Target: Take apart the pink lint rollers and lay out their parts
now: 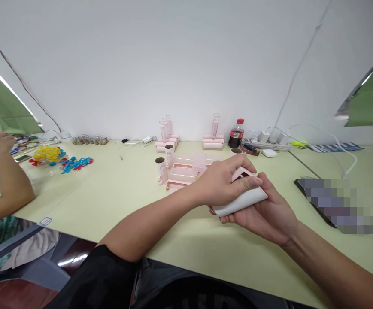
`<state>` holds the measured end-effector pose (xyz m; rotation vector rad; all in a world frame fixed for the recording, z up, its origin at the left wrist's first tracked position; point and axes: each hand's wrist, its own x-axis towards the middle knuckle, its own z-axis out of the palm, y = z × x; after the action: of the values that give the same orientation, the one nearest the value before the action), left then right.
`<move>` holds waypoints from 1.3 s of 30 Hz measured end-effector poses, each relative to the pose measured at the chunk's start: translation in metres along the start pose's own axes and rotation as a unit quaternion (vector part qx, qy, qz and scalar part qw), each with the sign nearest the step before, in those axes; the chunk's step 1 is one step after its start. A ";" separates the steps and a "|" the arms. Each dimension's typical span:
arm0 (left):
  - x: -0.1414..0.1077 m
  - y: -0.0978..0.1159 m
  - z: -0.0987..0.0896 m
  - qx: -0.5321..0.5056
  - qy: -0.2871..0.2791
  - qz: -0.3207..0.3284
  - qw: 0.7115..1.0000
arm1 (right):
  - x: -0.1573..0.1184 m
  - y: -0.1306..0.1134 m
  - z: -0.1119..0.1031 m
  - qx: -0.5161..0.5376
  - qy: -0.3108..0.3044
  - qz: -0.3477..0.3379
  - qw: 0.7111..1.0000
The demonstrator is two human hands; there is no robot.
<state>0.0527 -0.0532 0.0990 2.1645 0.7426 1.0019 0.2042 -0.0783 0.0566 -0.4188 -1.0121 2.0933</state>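
Both my hands are closed around a lint roller (pixel 241 203) with a white paper surface and a pink piece along its top. My left hand (pixel 226 182) grips it from above, its thumb lying along the pink part. From below and the right, my right hand (pixel 266 216) cradles the roller, its thumb near the upper right end. Just beyond my left hand lie pink lint roller parts (pixel 186 169), partly hidden by that hand. A paper roll (pixel 160 165) with a brown core stands beside them.
Assembled pink lint rollers (pixel 167 137) stand by the wall, with another (pixel 213 135) further right. A cola bottle (pixel 236 134), a power strip (pixel 274 146) and a phone (pixel 331 206) are to the right. At left, a co-worker's arm (pixel 7 180) is near colourful plastic pieces (pixel 77 164).
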 end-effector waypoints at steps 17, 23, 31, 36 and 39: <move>0.004 -0.015 0.010 -0.069 -0.016 -0.068 0.995 | 0.003 0.002 0.002 0.013 0.068 0.032 0.997; 0.003 -0.015 0.011 -0.090 -0.014 -0.058 0.994 | 0.003 0.000 0.001 0.014 0.081 0.031 0.996; 0.003 -0.020 0.011 -0.051 -0.028 -0.030 0.998 | 0.003 0.001 0.003 0.005 0.115 0.030 0.993; 0.003 -0.021 0.013 -0.020 -0.037 0.001 0.999 | 0.002 0.001 0.003 -0.007 0.135 0.026 0.991; 0.002 -0.020 0.014 0.023 -0.036 0.017 0.999 | 0.002 0.000 0.001 -0.012 0.143 0.030 0.989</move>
<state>0.0609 -0.0431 0.0775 2.2471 0.7020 0.9264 0.2023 -0.0777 0.0570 -0.7478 -0.8648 2.0023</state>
